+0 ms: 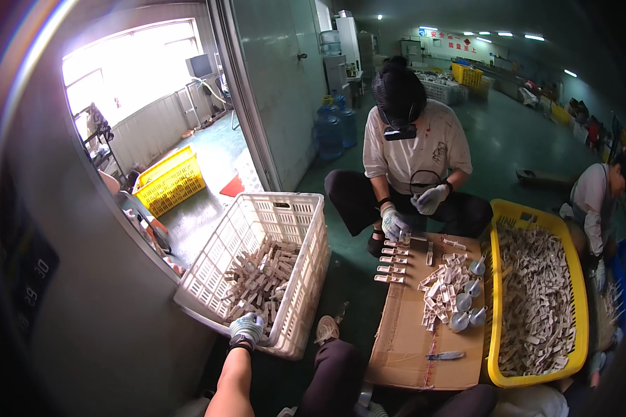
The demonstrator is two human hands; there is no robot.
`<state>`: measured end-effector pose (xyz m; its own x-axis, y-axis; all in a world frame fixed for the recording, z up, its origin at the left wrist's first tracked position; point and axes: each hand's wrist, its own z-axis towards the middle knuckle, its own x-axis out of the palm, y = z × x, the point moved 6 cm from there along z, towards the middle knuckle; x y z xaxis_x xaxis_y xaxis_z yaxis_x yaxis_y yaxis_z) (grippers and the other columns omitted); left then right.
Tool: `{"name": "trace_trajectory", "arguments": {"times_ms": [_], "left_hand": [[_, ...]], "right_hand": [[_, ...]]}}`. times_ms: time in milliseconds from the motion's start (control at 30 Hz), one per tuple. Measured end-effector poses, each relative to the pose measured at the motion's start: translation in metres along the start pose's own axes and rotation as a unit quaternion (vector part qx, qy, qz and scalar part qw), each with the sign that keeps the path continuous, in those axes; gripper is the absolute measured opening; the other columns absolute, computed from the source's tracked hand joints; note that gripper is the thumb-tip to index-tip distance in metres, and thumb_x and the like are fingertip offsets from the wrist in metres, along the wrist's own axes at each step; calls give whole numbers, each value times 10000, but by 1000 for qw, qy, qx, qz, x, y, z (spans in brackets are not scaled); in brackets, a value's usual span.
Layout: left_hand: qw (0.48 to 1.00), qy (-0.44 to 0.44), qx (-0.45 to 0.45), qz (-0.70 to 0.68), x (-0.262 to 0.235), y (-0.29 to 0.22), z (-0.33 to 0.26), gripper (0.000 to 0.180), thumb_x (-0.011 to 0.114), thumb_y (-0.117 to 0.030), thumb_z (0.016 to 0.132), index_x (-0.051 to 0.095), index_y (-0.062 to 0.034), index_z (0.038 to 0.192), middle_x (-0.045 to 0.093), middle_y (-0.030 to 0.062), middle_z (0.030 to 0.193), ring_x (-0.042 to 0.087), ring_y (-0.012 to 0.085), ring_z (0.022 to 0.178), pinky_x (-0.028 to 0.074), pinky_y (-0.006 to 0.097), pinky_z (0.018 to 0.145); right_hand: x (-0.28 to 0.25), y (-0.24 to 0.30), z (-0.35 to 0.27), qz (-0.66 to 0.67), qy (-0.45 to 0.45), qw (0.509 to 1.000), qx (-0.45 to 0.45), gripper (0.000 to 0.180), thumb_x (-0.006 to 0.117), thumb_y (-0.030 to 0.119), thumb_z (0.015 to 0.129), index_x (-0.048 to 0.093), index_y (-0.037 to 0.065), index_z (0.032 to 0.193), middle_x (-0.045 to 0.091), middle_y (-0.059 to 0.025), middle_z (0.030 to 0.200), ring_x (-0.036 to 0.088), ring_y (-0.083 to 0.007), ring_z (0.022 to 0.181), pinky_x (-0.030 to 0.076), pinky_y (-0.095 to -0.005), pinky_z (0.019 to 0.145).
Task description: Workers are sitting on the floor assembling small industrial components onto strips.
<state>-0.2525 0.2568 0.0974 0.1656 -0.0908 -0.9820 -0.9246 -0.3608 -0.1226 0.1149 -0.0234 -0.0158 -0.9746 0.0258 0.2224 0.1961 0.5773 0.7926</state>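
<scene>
My left hand (247, 328), in a striped knit glove, is closed over the near rim of a white plastic crate (306, 278). Inside the crate lies a heap of pale clip-like plastic parts (264, 274). Only a sliver of what looks like my right glove (374, 410) shows at the lower edge, its fingers hidden. On a cardboard sheet (403, 347) to the right are a row of pale clips (391, 270), a pile of white plastic pieces (446, 286) and several grey round-based cone parts (460, 320). A slim grey-blue piece (445, 356) lies nearer me.
A co-worker (416, 142) squats across the cardboard, gloved hands at the clip row. A yellow crate (495, 347) full of pale parts stands right; another person (595, 201) sits beyond it. Water jugs (334, 128), a doorway and another yellow crate (170, 182) are farther off.
</scene>
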Motion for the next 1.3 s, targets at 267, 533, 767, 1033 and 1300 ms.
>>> {"name": "trace_trajectory", "arguments": {"times_ms": [267, 533, 767, 1033, 1300], "left_hand": [[1000, -11, -9, 4, 7, 10, 7, 353, 494, -393, 907, 695, -124, 1017, 701, 169, 993, 660, 329, 976, 488, 436, 880], [1000, -17, -5, -6, 3, 6, 2, 363, 483, -397, 909, 690, -120, 1019, 698, 172, 1001, 652, 336, 987, 482, 436, 890], [999, -22, 15, -21, 9, -5, 7, 344, 485, -395, 905, 699, -137, 981, 703, 162, 984, 659, 334, 969, 493, 428, 875], [671, -78, -73, -734, 47, 78, 44, 465, 622, -315, 901, 508, -183, 1332, 688, 52, 963, 637, 241, 837, 458, 418, 809], [677, 313, 320, -584, -13, -153, -226, 414, 638, -25, 832, 568, -32, 1241, 580, 112, 1224, 526, 243, 1203, 412, 332, 1031]], "right_hand": [[8, 38, -16, -54, -6, 999, 0, 259, 599, 277, 961, 657, 26, 993, 630, 0, 750, 574, -120, 657, 447, -288, 576], [-2, 0, 3, -48, 1, 995, -89, 323, 590, 338, 969, 665, 28, 1023, 665, 3, 815, 581, -113, 706, 470, -281, 621], [9, 50, -35, -26, -2, 999, -35, 304, 573, 306, 982, 662, 22, 1047, 672, 4, 894, 579, -94, 806, 466, -270, 710], [36, 70, -63, 33, 118, 992, 11, 331, 457, 244, 1000, 618, 16, 1177, 674, -26, 877, 624, -123, 788, 503, -268, 730], [16, 18, -47, 131, 58, 986, 84, 446, 641, 476, 901, 643, 50, 1033, 691, -88, 950, 674, -178, 848, 541, -306, 764]]}}
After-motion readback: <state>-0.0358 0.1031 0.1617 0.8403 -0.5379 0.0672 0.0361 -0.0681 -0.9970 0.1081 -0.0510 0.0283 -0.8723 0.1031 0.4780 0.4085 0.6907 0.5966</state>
